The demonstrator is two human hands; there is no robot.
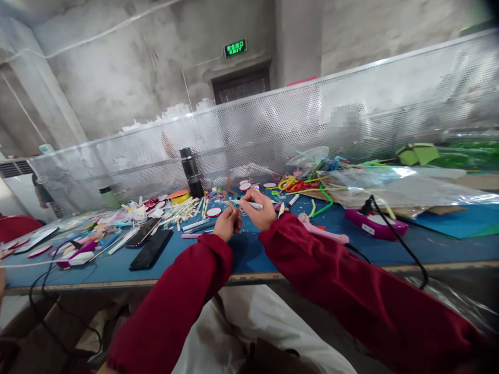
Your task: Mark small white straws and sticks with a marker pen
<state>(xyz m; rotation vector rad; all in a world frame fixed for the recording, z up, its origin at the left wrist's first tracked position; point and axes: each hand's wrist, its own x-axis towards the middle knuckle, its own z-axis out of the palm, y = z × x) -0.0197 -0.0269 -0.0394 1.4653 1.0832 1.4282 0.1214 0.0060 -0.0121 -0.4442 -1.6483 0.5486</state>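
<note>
Both my arms in dark red sleeves reach over the blue table [273,249]. My right hand [259,209] is closed around a thin white stick [249,204] that points left. My left hand [227,222] is closed in a pinch just left of it, fingertips near the stick's left end; what it pinches is too small to make out. Around the hands lie several pale sticks [187,209], white and red round pieces [213,212] and coloured pipe cleaners [296,184].
A black flask [191,172] stands behind the hands. Two dark phones [150,241] lie at left. A magenta device [374,224] with a black cable sits at right, beside plastic sheeting [390,189]. A perforated metal screen [273,130] closes the table's far side.
</note>
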